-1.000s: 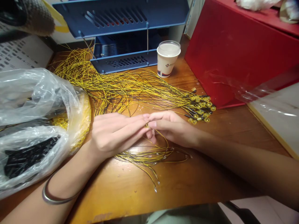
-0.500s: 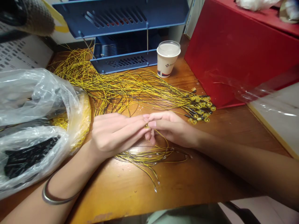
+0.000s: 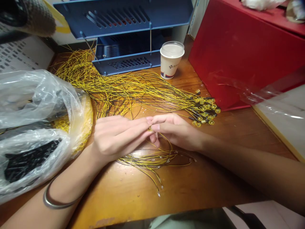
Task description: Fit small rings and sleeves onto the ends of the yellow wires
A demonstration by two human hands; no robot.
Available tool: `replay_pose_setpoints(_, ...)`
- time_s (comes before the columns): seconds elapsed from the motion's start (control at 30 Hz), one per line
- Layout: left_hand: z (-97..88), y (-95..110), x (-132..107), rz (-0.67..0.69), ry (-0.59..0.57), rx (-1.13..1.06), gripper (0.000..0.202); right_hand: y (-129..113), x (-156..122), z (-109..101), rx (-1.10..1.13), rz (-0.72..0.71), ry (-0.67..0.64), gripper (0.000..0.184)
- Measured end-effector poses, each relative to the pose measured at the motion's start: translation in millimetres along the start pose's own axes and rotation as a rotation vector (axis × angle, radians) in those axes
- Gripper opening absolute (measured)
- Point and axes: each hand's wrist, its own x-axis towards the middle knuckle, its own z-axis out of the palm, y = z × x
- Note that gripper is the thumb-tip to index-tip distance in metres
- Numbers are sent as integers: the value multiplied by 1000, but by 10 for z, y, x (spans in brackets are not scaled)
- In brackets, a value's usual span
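My left hand [image 3: 121, 133] and my right hand [image 3: 177, 130] meet over the middle of the table, fingertips touching. Pinched between them is a small yellow cap [image 3: 150, 128], mostly covered by the fingers. A yellow wire [image 3: 166, 139] curves down from the right fingers. Below lie loose yellow and black wires [image 3: 143, 161] with small clear tips. Beyond the hands a large bundle of yellow and black wires [image 3: 128, 86] stretches across the table, its right end carrying several yellow caps [image 3: 203, 108] over black sleeves.
At left, clear plastic bags [image 3: 35, 92] hold yellow caps [image 3: 81, 133] and black tubes [image 3: 30, 160]. A paper cup [image 3: 171, 62] stands beside a blue tray rack [image 3: 124, 20]. The red box [image 3: 245, 54] fills the back right of the wooden table [image 3: 195, 187].
Both hands stay nearly in place; the lower fingers under the cap have shifted very slightly to the right. Nothing else has visibly moved.
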Motion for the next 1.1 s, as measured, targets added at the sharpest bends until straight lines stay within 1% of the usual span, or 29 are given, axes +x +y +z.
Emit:
replay_pose_setpoints(0.3,6,-15,-20,5,7,-23,28,25,12,-9,35,-16,-11,13)
replay_pose_setpoints(0.5,6,-17,-17,-2,-6,-8,23,6,-4,-7,-19,14,14,15)
replay_pose_setpoints(0.73,13,-23,-18,4,6,-8,22,7,5,-10,-34,-1,-1,13)
replay_pose_setpoints(0.97,10,-12,-3,14,5,-19,21,36,5,-19,0,-21,-15,13)
replay_pose_setpoints(1.1,6,-6,-10,-7,-4,-16,21,44,3,-27,33,-29,-32,14)
